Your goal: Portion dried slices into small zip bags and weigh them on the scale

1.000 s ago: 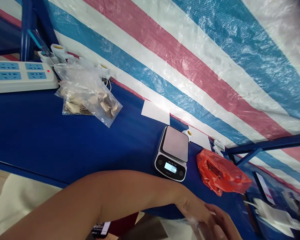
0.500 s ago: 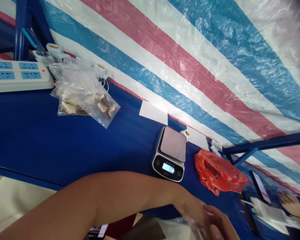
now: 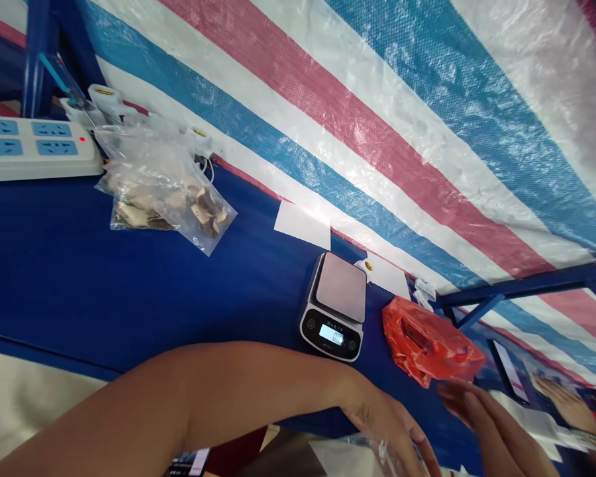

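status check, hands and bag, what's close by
Left hand on clear plastic bag at bottom edge, grip unclear. Right hand open, next to orange bag. Scale beyond left wrist.

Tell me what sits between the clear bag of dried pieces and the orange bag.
Head view: a digital scale and a white paper slip lie between the clear bag and the orange bag.

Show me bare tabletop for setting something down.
Widest bare patch: blue tabletop between clear plastic bag of dried pieces, silver-topped digital scale and the left forearm. Crowded right of the scale: crumpled orange plastic bag, right hand.
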`<control>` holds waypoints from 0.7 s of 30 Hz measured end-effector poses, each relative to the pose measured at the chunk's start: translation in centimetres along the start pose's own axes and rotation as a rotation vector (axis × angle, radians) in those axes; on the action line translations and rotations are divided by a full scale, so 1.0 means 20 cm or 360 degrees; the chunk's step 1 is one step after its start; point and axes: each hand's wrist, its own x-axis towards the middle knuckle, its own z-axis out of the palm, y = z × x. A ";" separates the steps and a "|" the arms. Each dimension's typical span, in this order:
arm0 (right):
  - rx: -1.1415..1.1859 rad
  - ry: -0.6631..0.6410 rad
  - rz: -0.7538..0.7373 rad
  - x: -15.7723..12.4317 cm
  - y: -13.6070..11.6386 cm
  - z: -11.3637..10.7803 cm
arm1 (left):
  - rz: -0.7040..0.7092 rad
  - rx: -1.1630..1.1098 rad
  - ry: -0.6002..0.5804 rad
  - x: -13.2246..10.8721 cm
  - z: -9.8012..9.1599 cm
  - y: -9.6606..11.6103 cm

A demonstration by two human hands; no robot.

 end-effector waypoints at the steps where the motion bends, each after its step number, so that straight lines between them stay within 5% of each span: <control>1: -0.0035 -0.0020 -0.0059 0.08 -0.01 0.01 | -0.0085 -0.0055 0.0001 -0.01 0.01 0.02; 5: -0.0228 -0.0021 -0.0214 0.38 -0.06 0.11 | -0.0210 -0.0105 0.0027 -0.03 0.03 0.09; 10: -0.0422 -0.0124 -0.0044 0.58 0.05 0.17 | -0.0387 -0.0204 0.0032 0.00 0.04 0.13; 16: -0.0448 -0.0247 0.0047 0.60 0.11 0.16 | -0.0461 -0.0269 0.0081 -0.07 0.11 0.26; 21: -0.0267 -0.0294 -0.0193 0.55 0.15 0.17 | -0.0627 -0.0382 0.0255 -0.12 0.18 0.35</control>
